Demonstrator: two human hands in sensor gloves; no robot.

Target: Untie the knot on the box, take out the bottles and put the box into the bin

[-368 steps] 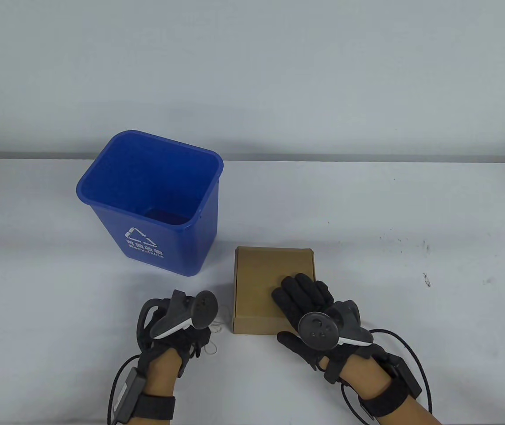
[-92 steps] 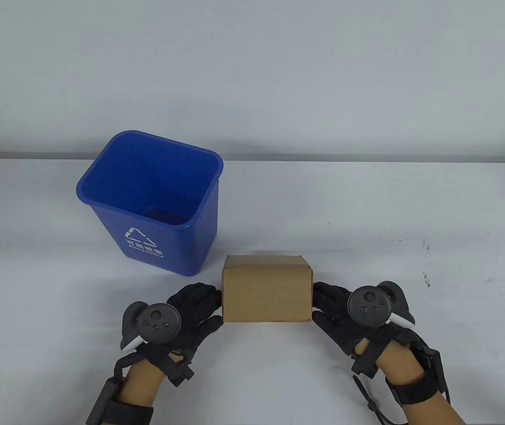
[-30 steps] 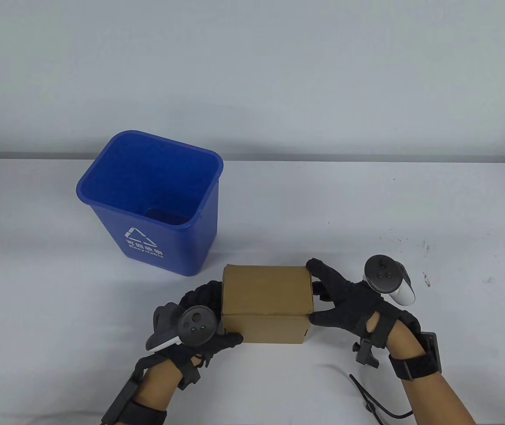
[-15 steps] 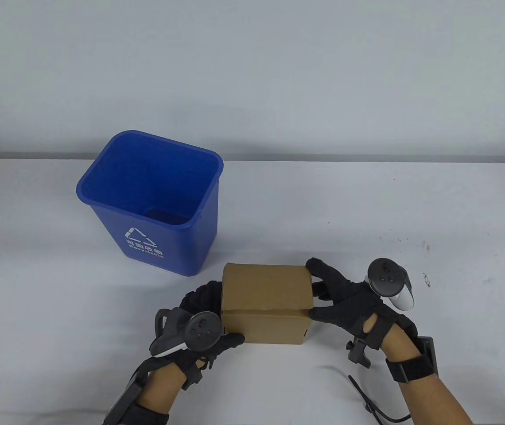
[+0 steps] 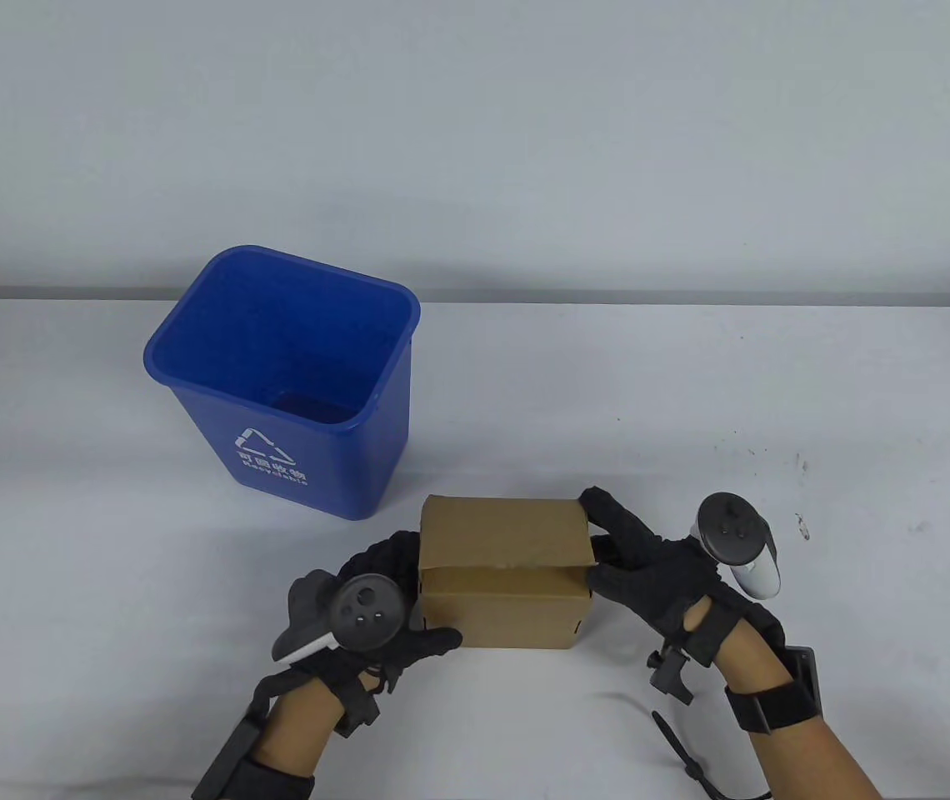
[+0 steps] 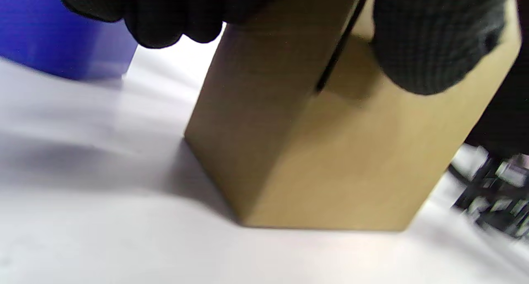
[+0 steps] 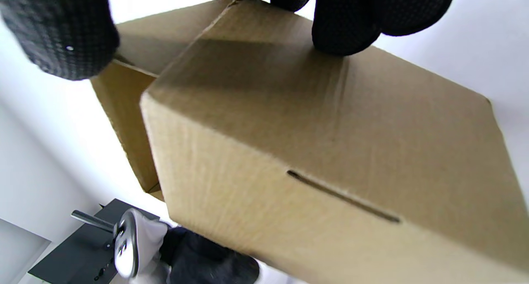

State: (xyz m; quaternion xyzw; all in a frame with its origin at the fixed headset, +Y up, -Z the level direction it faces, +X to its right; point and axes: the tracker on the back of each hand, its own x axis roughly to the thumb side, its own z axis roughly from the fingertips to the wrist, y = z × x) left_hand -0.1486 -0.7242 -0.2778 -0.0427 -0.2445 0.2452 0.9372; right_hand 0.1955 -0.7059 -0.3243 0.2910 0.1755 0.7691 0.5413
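Observation:
A brown cardboard box [image 5: 500,612] stands on the white table in front of me, and no string or bottles show. My left hand [image 5: 412,596] grips its left side, thumb on the front face. The box lid [image 5: 504,529] is tipped up at its front edge, with a dark gap under it. My right hand [image 5: 600,542] pinches the lid's right end between fingers on top and thumb below. The left wrist view has the box [image 6: 330,164] close under my fingers [image 6: 434,40]. In the right wrist view the box [image 7: 330,143] fills the frame, with my fingertips [image 7: 343,19] on it.
A blue recycling bin [image 5: 283,383] stands upright and empty at the back left, close to the box's far left corner; it shows as a blue wall [image 6: 62,40] in the left wrist view. Bare white table [image 5: 775,400] lies to the right and behind.
Earlier the box was turned from lying flat to standing on its side. In the last second the right hand has lifted the lid's front edge, opening a gap; the left hand stayed put.

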